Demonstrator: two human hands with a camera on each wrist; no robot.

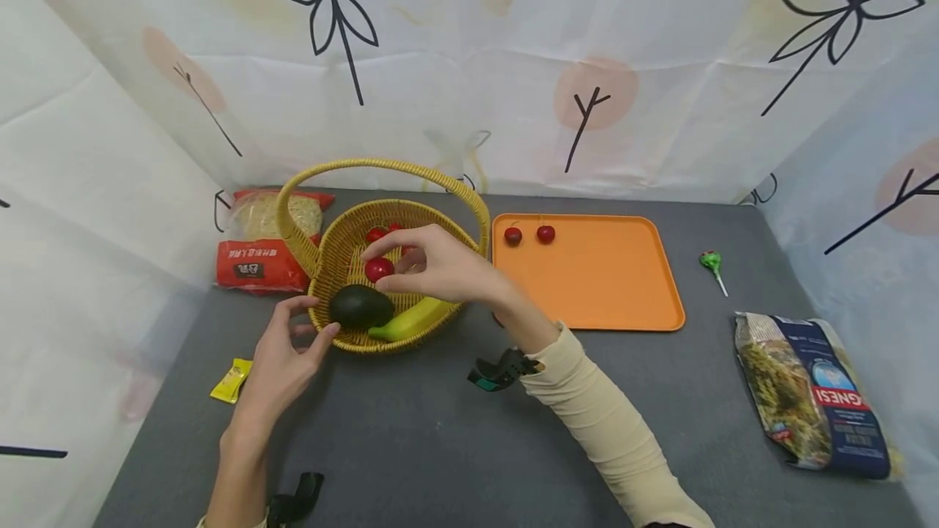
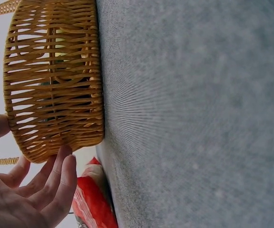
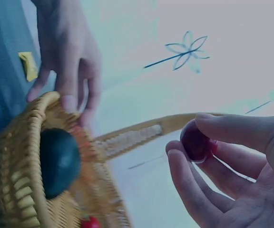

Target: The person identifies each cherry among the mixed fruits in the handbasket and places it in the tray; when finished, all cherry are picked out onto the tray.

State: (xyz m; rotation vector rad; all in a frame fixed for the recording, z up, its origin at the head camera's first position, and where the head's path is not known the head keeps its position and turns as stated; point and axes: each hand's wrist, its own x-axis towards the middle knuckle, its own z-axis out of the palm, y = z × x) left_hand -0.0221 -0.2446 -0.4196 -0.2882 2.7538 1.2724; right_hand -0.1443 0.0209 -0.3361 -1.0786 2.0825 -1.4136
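Observation:
My right hand (image 1: 391,269) hovers over the woven handled basket (image 1: 333,255) and pinches a red cherry (image 1: 377,270) between thumb and fingers; the right wrist view shows the cherry (image 3: 195,141) held clear of the basket (image 3: 13,190). Inside the basket lie a dark avocado (image 1: 358,305), a banana (image 1: 411,320) and more cherries (image 1: 376,233). My left hand (image 1: 317,334) rests with relaxed fingers (image 2: 61,175) against the basket's near rim and outer wall (image 2: 56,80), beside the avocado (image 3: 58,161).
An orange tray (image 1: 594,283) right of the basket holds two cherries (image 1: 513,235). A red noodle bag (image 1: 267,243) lies behind the basket, a yellow packet (image 1: 231,380) near my left wrist, a lollipop (image 1: 711,263) and a pasta bag (image 1: 814,393) at the right.

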